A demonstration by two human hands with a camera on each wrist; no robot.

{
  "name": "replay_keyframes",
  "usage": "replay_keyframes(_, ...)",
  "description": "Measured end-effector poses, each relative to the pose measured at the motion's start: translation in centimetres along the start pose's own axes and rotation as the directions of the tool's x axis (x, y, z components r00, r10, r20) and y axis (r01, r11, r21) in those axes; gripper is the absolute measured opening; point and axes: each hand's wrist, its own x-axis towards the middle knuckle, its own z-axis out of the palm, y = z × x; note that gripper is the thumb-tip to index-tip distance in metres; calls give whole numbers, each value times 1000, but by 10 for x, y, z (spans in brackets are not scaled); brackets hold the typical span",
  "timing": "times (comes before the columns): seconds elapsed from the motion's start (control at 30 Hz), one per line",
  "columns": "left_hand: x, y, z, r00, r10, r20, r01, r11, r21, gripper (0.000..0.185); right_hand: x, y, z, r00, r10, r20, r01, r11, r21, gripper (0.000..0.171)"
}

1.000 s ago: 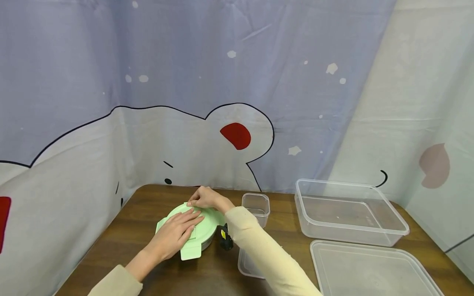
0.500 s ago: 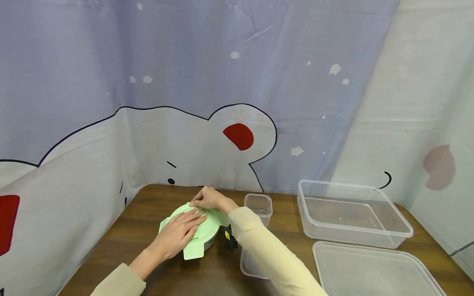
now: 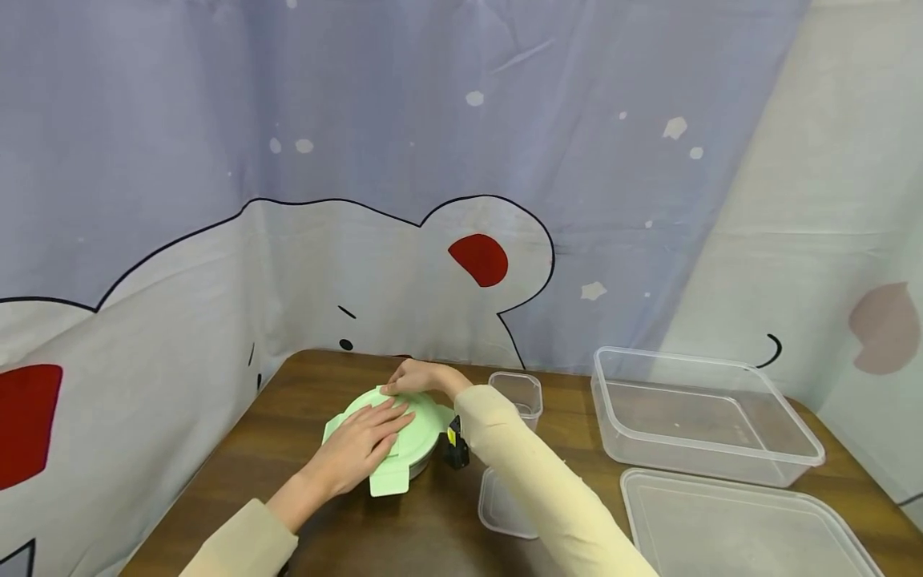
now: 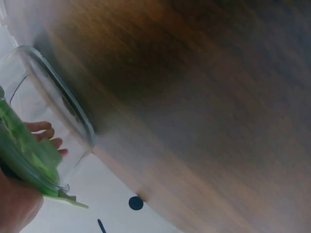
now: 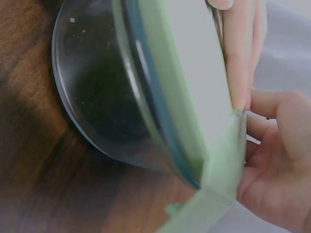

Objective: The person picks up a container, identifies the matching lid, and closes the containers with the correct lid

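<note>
A round glass bowl [image 5: 97, 97] with a pale green lid [image 3: 427, 417] sits on the brown table [image 3: 288, 393], left of centre. My left hand [image 3: 360, 449] lies flat on top of the lid, fingers straight, pressing down. My right hand [image 3: 417, 377] reaches over to the lid's far edge. In the right wrist view the right hand [image 5: 277, 160] curls round a lid flap [image 5: 221, 170]. The near flap [image 3: 389, 483] sticks out flat toward me. The left wrist view shows the bowl [image 4: 58, 102] from the side, with my left palm [image 4: 14, 208] beside the lid [image 4: 29, 155].
A small clear tub [image 3: 517, 394] stands right of the bowl, its lid [image 3: 505, 509] flat on the table in front of it. A large clear container [image 3: 699, 417] and its lid [image 3: 735, 521] fill the right side. A printed curtain [image 3: 433, 160] hangs along the table's back and left.
Both hands keep their places on the green lid. The head view has shifted, so everything sits slightly further right in the picture.
</note>
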Motion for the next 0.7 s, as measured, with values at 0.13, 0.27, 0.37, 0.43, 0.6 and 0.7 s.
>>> replay_keyframes(0.13, 1, 0, 0, 1000, -9, 24, 9, 1000, -5, 37, 0, 2, 1, 1000, -2, 5, 2, 996, 91, 43)
replay_keyframes(0.27, 2, 0, 0, 1000, -14, 25, 15, 1000, -9, 37, -1, 2, 0, 1000, 1, -24, 0, 999, 51, 41)
replay_keyframes(0.37, 1, 0, 2, 1000, -17, 16, 17, 1000, -6, 37, -2, 0, -2, 998, -8, -55, 6, 1000, -25, 39)
replay_keyframes(0.43, 1, 0, 2, 1000, -21, 16, 21, 1000, -2, 37, -3, -1, -2, 997, -19, -72, 14, 998, -62, 37)
replay_keyframes(0.6, 1, 0, 2, 999, -32, 27, 32, 999, -5, 37, -5, -1, 0, 995, -30, -93, 26, 999, -45, 33)
replay_keyframes(0.7, 2, -1, 2, 999, -38, 32, 38, 999, 2, 37, -5, -1, 2, 993, -30, -115, 27, 999, -25, 31)
